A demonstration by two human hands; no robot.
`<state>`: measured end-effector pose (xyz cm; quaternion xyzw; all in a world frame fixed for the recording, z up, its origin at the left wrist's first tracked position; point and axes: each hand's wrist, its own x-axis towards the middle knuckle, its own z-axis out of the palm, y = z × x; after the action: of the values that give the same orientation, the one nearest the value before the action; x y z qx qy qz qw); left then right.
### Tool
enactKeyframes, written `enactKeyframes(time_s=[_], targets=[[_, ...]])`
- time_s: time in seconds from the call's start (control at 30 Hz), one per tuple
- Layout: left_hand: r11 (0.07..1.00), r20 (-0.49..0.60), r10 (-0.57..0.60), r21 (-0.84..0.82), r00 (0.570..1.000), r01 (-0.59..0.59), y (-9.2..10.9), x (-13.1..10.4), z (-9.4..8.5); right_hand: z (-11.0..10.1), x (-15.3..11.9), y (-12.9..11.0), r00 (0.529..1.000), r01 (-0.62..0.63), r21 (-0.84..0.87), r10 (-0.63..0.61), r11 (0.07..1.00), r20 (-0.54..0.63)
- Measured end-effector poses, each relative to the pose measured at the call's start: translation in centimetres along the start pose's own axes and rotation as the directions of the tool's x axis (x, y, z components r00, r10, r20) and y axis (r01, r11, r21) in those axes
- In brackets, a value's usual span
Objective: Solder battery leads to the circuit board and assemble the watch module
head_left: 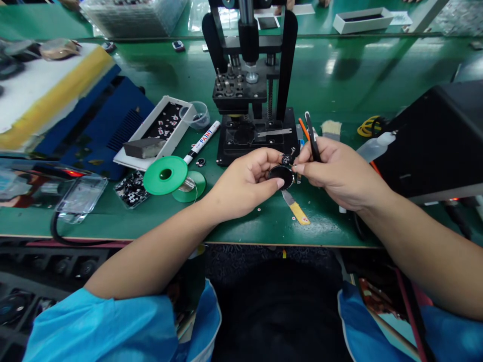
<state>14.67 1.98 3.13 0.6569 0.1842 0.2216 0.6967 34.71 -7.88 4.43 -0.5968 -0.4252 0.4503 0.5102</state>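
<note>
Pinching a round black disc, the left hand has its thumb over the disc's near edge and its other fingers curled about the far side, so from the head view the piece sits right at the fingertips, just off the hand's right end and raised above the green tabletop. A small dark part shows right at the disc's far edge, between the two hands; I can't make out whether it's joined on. Over on the other side, the right hand has its thumb and forefinger drawn close together by the disc's right edge, though whether they touch it is too fine to see from where I stand. That same hand grips a slim black tool, which pokes up past the knuckles. Just beyond the hands stands a black press, a flat metal strip lying across its base. A blade with a yellow handle rests on the tabletop below the disc, nearer the person. Off to the left are a green spool, a paint marker and a grey block; a pale-bristled brush lies behind the right hand.
</note>
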Motion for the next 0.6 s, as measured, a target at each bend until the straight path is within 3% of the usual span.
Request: enactKeyframes(time_s=[0.3, 0.5, 0.6], targets=[[0.999, -0.015, 0.0, -0.036, 1.0, -0.001, 0.2, 0.1, 0.0, 0.3, -0.3, -0.2, 1.0, -0.01, 0.021, 0.01, 1.0, -0.014], [0.986, -0.064, -0.107, -0.135, 0.992, 0.098, 0.3, 0.3, -0.4, 0.0, 0.1, -0.9, 0.995, -0.061, 0.118, 0.069, 0.991, -0.071], [0.975, -0.088, -0.15, -0.181, 0.985, 0.132, 0.3, 0.4, -0.8, -0.3, 0.1, -1.2, 0.997, -0.028, 0.216, 0.043, 0.976, -0.065]])
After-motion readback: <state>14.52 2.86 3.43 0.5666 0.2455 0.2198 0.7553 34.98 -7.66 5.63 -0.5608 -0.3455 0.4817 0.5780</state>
